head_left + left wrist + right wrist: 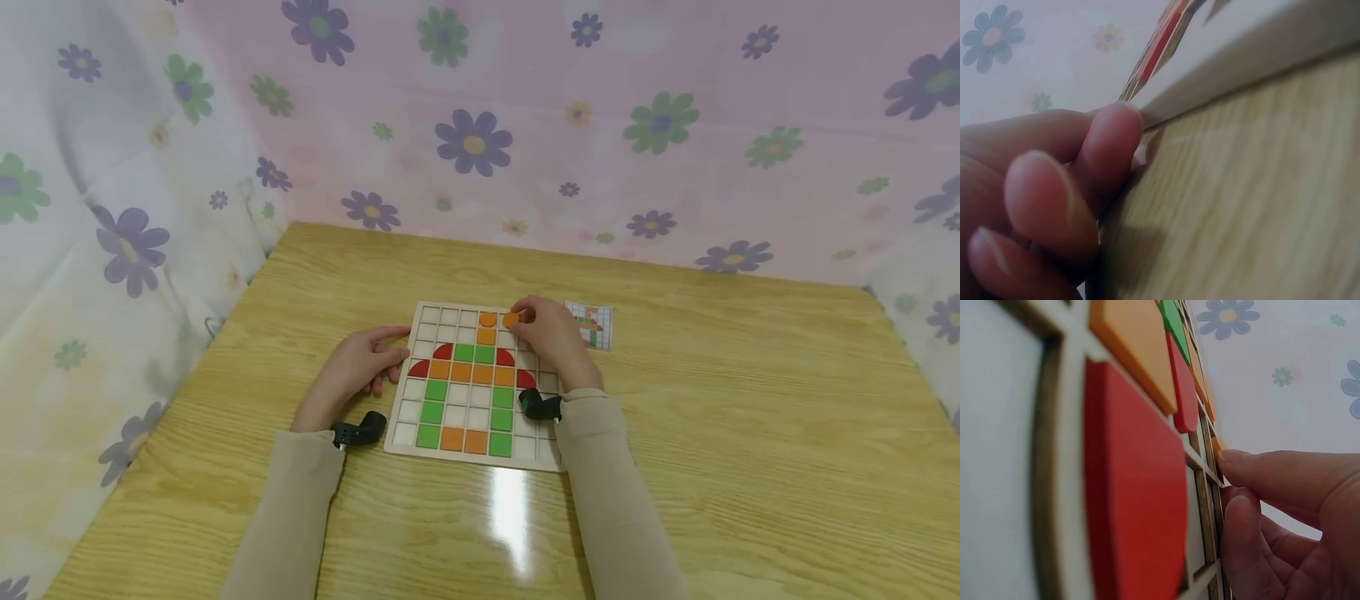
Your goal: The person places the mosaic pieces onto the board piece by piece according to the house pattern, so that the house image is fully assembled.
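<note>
Our right hand (551, 337) pinches the orange piece (512, 318) at the board's (420, 317) twelve o'clock edge; we seat it squarely while our left hand (360, 367), fingers relaxed, steadies at nine.

A light wooden table (750, 433) with visible grain fills the near scene, a bright glare on its near middle. Pale pink floral cloth (675, 100) hangs along the far side, whiter floral cloth (97, 250) at left.

Long beige fabric sleeves (600, 492) cover both arms; a small black wrist-mounted camera (540, 406) sits at each cuff.
</note>
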A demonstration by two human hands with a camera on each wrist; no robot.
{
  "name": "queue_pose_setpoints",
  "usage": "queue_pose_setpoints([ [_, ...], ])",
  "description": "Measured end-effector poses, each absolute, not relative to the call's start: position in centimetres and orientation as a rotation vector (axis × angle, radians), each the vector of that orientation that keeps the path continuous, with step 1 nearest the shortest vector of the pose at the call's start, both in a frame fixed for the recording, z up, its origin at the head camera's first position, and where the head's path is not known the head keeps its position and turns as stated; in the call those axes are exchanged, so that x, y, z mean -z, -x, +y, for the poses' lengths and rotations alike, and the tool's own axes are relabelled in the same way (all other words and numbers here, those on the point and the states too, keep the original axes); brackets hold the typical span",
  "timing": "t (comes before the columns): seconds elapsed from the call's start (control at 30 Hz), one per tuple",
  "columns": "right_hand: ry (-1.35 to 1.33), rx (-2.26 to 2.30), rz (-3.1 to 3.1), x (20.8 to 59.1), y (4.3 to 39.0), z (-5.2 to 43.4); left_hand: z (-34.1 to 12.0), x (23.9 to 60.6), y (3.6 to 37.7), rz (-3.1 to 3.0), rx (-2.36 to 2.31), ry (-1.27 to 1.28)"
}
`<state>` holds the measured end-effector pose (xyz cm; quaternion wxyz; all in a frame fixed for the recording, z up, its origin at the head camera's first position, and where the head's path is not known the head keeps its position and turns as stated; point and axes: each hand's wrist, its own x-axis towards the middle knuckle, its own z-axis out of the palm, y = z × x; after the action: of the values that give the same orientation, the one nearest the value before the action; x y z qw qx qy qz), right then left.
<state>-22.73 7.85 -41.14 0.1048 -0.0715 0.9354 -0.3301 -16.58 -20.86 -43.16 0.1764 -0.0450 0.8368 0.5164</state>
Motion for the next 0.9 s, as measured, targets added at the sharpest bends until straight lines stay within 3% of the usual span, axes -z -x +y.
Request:
queue_pose_setpoints([
  [0.57,0.33,0.904,2.787,41.7,22.6,5.8,-22.8,43.5,16.2,2.376,-1.445,0.123],
  [0.9,0.269,1.011,2.719,41.9,22.2,5.8,-23.1,43.7,15.7,2.366,-1.451,0.108],
])
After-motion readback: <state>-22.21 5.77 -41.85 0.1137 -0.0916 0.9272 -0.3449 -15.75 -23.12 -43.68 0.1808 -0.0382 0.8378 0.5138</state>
